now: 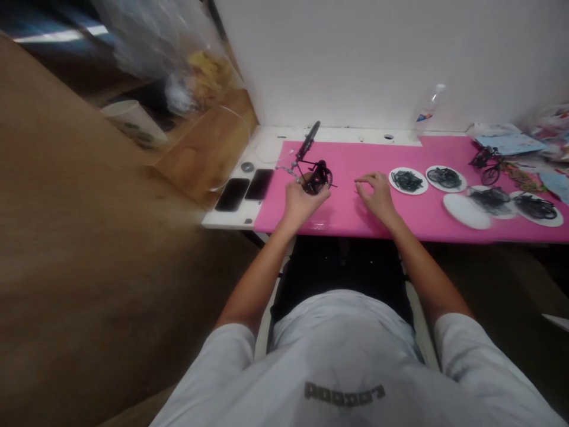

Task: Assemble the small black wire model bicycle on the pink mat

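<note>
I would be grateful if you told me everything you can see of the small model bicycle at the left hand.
The model bicycle looks mostly black, with a thin, wiry frame, perhaps metal. One dark wheel slants up at its far end, seen nearly edge-on; silvery parts jut out to the left. The left hand grips its near end, hiding some of it. It is over the left part of the pink mat; whether it rests there is unclear.

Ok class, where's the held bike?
The bike is in the left hand, above centre in the head view, over the left end of the mat, right of the phones.
</note>
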A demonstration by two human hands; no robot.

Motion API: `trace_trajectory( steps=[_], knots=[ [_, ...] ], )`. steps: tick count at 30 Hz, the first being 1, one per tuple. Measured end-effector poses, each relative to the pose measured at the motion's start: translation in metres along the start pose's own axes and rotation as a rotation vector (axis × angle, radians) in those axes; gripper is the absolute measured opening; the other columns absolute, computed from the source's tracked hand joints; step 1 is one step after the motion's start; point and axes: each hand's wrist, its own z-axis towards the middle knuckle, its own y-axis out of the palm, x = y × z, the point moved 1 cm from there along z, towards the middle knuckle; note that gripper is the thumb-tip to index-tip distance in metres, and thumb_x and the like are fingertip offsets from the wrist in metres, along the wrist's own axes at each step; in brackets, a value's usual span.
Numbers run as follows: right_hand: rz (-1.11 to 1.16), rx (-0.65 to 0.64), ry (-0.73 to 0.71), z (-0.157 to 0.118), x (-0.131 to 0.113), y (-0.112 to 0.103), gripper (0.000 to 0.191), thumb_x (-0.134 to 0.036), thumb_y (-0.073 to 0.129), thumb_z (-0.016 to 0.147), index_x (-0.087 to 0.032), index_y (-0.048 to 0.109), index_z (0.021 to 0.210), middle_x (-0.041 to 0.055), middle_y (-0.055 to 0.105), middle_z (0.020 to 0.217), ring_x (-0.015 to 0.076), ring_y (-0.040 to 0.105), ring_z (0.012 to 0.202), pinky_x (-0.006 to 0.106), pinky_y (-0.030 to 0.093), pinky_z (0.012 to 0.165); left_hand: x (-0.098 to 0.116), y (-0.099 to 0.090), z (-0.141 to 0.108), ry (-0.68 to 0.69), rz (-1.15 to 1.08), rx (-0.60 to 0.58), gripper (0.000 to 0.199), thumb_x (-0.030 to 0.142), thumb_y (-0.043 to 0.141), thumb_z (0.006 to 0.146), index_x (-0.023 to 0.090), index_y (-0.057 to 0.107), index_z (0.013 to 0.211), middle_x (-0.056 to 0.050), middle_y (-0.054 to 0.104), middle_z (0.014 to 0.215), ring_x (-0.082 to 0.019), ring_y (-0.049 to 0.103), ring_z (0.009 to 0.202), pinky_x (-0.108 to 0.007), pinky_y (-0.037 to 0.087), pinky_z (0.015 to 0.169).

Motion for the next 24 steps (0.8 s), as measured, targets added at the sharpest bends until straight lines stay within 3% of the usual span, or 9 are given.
trace_trajectory(
  steps=[2, 4, 8, 11, 15, 19, 24],
  knots=[
    [-0.210, -0.167, 0.099, 0.001, 0.020, 0.001, 0.030, -0.034, 0.069, 0.106, -0.018, 0.089, 0.121, 0.0203, 0.078, 0.128, 0.0386, 0.065, 0.125, 0.059, 0.052, 0.117, -0.005, -0.001, 0.003, -0.005, 0.009, 0.004, 0.014, 0.026, 0.088, 0.078, 0.019, 0.082, 0.089, -0.002, 0.082, 0.079, -0.016, 0.074, 0.072, -0.026, 0.057, 0.068],
    [-0.374, -0.309, 0.167, 0.000, 0.030, 0.001, 0.030, -0.035, 0.069, 0.107, -0.016, 0.090, 0.117, 0.0234, 0.079, 0.130, 0.0400, 0.065, 0.121, 0.056, 0.053, 0.109, -0.008, -0.002, 0.004, -0.009, 0.011, 0.010, 0.015, 0.025, 0.089, 0.078, 0.019, 0.082, 0.090, -0.003, 0.082, 0.082, -0.017, 0.074, 0.073, -0.027, 0.058, 0.068],
    [-0.542, -0.376, 0.184, -0.002, 0.029, 0.003, 0.033, -0.028, 0.062, 0.110, -0.012, 0.090, 0.112, 0.0266, 0.082, 0.127, 0.0402, 0.067, 0.116, 0.053, 0.053, 0.099, -0.012, -0.001, 0.005, -0.018, -0.003, 0.007, 0.017, 0.025, 0.090, 0.078, 0.019, 0.082, 0.092, -0.005, 0.083, 0.084, -0.016, 0.074, 0.072, -0.026, 0.057, 0.066],
    [-0.489, -0.326, 0.194, -0.003, 0.024, 0.005, 0.030, -0.025, 0.062, 0.109, -0.011, 0.089, 0.111, 0.0260, 0.084, 0.120, 0.0385, 0.071, 0.110, 0.052, 0.053, 0.096, -0.012, -0.001, 0.004, -0.018, -0.016, 0.008, 0.016, 0.025, 0.090, 0.078, 0.019, 0.082, 0.091, -0.005, 0.083, 0.085, -0.016, 0.073, 0.073, -0.026, 0.057, 0.067],
    [-0.121, -0.147, 0.190, -0.001, 0.017, 0.002, 0.020, -0.028, 0.069, 0.106, -0.017, 0.085, 0.114, 0.0159, 0.087, 0.110, 0.0297, 0.077, 0.097, 0.044, 0.058, 0.088, -0.008, 0.001, 0.002, -0.001, -0.010, 0.012, 0.015, 0.025, 0.090, 0.079, 0.019, 0.082, 0.090, -0.005, 0.083, 0.084, -0.017, 0.075, 0.075, -0.027, 0.058, 0.068],
    [0.194, 0.034, -0.038, -0.001, -0.012, -0.005, 0.017, -0.038, 0.079, 0.104, -0.022, 0.086, 0.105, 0.0102, 0.087, 0.107, 0.0241, 0.079, 0.091, 0.038, 0.061, 0.077, -0.005, 0.004, 0.000, 0.004, -0.010, 0.006, 0.014, 0.024, 0.090, 0.079, 0.019, 0.082, 0.089, -0.004, 0.083, 0.084, -0.018, 0.077, 0.078, -0.027, 0.059, 0.070],
    [0.252, 0.132, -0.232, -0.014, -0.059, -0.012, 0.021, -0.049, 0.084, 0.106, -0.029, 0.089, 0.103, 0.0068, 0.088, 0.099, 0.0236, 0.078, 0.088, 0.040, 0.064, 0.071, -0.007, 0.005, -0.001, 0.001, 0.022, 0.004, 0.013, 0.024, 0.089, 0.079, 0.019, 0.083, 0.090, -0.003, 0.084, 0.085, -0.018, 0.077, 0.078, -0.028, 0.058, 0.071]
  ],
)
